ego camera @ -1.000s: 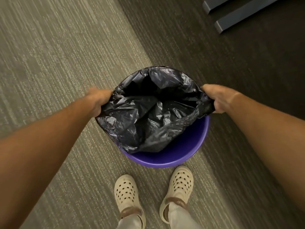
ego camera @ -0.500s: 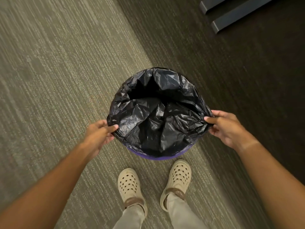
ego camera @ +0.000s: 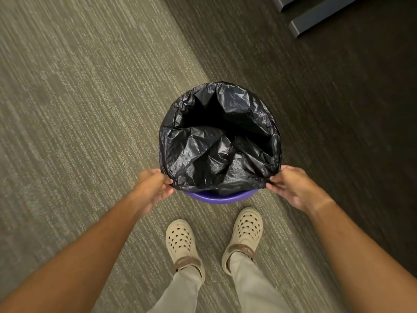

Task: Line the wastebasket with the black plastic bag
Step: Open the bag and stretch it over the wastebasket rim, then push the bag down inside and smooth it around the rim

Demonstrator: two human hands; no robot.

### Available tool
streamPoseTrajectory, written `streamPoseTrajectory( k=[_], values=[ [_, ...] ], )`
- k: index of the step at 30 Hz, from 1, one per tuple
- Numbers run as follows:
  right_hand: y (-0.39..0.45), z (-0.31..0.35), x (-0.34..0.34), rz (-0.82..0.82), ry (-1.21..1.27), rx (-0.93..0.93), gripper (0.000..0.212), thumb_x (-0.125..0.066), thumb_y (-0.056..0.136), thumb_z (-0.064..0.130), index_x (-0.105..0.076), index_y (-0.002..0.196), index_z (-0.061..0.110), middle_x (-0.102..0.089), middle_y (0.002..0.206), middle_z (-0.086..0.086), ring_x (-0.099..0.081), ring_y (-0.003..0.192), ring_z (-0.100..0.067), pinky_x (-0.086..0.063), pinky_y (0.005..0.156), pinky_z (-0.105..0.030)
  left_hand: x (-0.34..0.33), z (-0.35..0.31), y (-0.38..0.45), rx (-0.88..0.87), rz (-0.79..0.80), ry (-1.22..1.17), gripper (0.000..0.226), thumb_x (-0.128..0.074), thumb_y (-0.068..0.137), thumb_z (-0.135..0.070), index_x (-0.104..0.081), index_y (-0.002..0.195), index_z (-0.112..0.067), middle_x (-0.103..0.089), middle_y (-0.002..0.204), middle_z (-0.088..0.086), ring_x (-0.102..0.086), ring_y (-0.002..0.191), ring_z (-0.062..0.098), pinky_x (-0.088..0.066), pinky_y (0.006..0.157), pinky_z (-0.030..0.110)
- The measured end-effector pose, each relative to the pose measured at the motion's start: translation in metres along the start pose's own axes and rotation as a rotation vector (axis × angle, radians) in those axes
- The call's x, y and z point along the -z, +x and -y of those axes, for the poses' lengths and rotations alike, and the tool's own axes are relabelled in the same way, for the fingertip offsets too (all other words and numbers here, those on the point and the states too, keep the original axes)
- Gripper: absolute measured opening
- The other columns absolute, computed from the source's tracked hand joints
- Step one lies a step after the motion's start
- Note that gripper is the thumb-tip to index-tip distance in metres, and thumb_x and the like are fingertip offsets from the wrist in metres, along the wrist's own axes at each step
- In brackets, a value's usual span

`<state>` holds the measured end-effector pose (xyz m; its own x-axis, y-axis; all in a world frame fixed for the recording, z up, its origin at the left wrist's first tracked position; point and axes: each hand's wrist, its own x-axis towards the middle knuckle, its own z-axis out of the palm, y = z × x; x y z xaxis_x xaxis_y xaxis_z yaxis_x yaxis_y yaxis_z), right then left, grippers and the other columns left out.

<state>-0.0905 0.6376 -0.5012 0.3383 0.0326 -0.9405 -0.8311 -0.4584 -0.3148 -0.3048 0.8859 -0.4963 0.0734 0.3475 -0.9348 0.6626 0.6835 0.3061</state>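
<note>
Open carpet floor point(ego camera: 79, 109) on the bin's left side and beyond its far side: clear passage there. The wastebasket point(ego camera: 220, 198) mouth is wide open at the far half; the black plastic bag point(ego camera: 220, 141) sags in folds across the near half, partly blocking a straight reach down. Near rim is crowded: left hand point(ego camera: 152, 188) pinches the bag's edge at the near-left, right hand point(ego camera: 293, 188) at the near-right, both forearms flanking. Two clogs point(ego camera: 180, 239) stand just behind the bin, near side. Two dark bars point(ego camera: 320, 14) lie at the floor's far-right corner, well apart from the bin.
</note>
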Motion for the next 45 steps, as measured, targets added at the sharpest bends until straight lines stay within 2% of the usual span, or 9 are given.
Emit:
streamPoseTrajectory(
  k=[6, 10, 21, 25, 30, 32, 35, 39, 45],
  values=[
    [0.001, -0.033, -0.009, -0.103, -0.324, 0.017, 0.015, -0.058, 0.082, -0.012, -0.063, 0.089, 0.000, -0.067, 0.083, -0.016, -0.063, 0.058, -0.017, -0.049, 0.042, -0.020, -0.013, 0.022, -0.001, 0.010, 0.002, 0.019, 0.022, -0.051, 0.085, 0.014, -0.058, 0.094, -0.004, -0.062, 0.112, 0.019, -0.063, 0.090, 0.020, -0.056, 0.068, 0.027],
    [0.008, -0.049, -0.025, -0.399, -0.561, 0.202, 0.019, -0.068, 0.074, -0.002, -0.064, 0.069, 0.016, -0.070, 0.081, -0.010, -0.069, 0.079, -0.025, -0.060, 0.071, -0.038, -0.022, 0.037, 0.001, -0.186, -0.178, 0.255, 0.021, -0.061, 0.084, 0.007, -0.060, 0.091, -0.013, -0.068, 0.097, 0.010, -0.065, 0.082, 0.017, -0.060, 0.070, 0.031],
    [-0.007, -0.062, -0.033, -0.230, 0.234, 0.009, 0.017, -0.059, 0.084, -0.012, -0.059, 0.092, 0.003, -0.064, 0.092, -0.015, -0.069, 0.073, -0.018, -0.056, 0.052, -0.019, -0.036, 0.057, -0.003, -0.082, -0.150, -0.041, 0.021, -0.054, 0.085, 0.014, -0.057, 0.090, -0.006, -0.062, 0.097, 0.011, -0.065, 0.086, 0.018, -0.057, 0.063, 0.022],
    [-0.011, -0.060, -0.041, -0.146, 0.289, -0.001, 0.022, -0.051, 0.085, -0.014, -0.063, 0.096, 0.001, -0.070, 0.100, -0.013, -0.069, 0.089, -0.022, -0.059, 0.058, -0.026, -0.039, 0.064, 0.002, -0.133, -0.274, 0.129, 0.027, -0.063, 0.081, 0.011, -0.056, 0.082, -0.016, -0.066, 0.089, 0.006, -0.065, 0.080, 0.017, -0.059, 0.077, 0.034],
    [-0.018, -0.055, -0.042, -0.187, 0.340, 0.091, 0.017, -0.045, 0.067, 0.004, -0.055, 0.071, 0.016, -0.070, 0.089, -0.005, -0.065, 0.086, -0.022, -0.048, 0.061, -0.033, -0.035, 0.053, -0.004, -0.187, -0.340, 0.008, 0.039, -0.053, 0.081, 0.013, -0.049, 0.102, -0.021, -0.059, 0.091, 0.005, -0.051, 0.066, 0.010, -0.048, 0.055, 0.020],
    [-0.018, -0.043, -0.042, -0.276, 0.295, 0.220, 0.012, -0.051, 0.074, 0.017, -0.063, 0.075, 0.018, -0.069, 0.079, -0.002, -0.064, 0.076, -0.019, -0.049, 0.055, -0.030, -0.031, 0.039, -0.006, -0.315, -0.399, -0.108, 0.039, -0.046, 0.084, 0.011, -0.050, 0.113, -0.013, -0.060, 0.096, 0.004, -0.055, 0.071, 0.009, -0.052, 0.072, 0.026],
    [-0.005, -0.025, -0.050, -0.327, 0.183, 0.310, 0.046, -0.051, 0.086, 0.047, -0.066, 0.101, 0.007, -0.071, 0.102, -0.015, -0.066, 0.094, -0.032, -0.055, 0.083, -0.045, -0.037, 0.017, -0.004, -0.439, -0.350, -0.160, 0.014, -0.043, 0.098, -0.015, -0.049, 0.110, -0.016, -0.059, 0.114, 0.008, -0.058, 0.105, 0.016, -0.045, 0.102, 0.041],
    [0.016, -0.018, -0.064, -0.436, 0.111, 0.332, 0.059, -0.030, 0.096, 0.057, -0.054, 0.114, 0.006, -0.056, 0.105, -0.006, -0.052, 0.096, -0.023, -0.039, 0.085, -0.032, -0.052, 0.006, 0.014, -0.395, -0.329, -0.024, 0.040, -0.026, 0.102, -0.041, -0.045, 0.123, -0.013, -0.054, 0.102, -0.001, -0.054, 0.093, 0.014, -0.046, 0.089, 0.036],
    [0.035, -0.019, -0.074, -0.640, 0.063, 0.351, 0.077, -0.018, 0.090, 0.067, -0.064, 0.085, 0.005, -0.066, 0.100, -0.015, -0.059, 0.100, -0.036, -0.044, 0.092, -0.039, -0.059, 0.009, 0.036, -0.346, -0.328, -0.322, 0.051, -0.028, 0.100, -0.045, -0.054, 0.126, -0.010, -0.064, 0.116, 0.006, -0.059, 0.113, 0.026, -0.044, 0.104, 0.042]
  ],
)
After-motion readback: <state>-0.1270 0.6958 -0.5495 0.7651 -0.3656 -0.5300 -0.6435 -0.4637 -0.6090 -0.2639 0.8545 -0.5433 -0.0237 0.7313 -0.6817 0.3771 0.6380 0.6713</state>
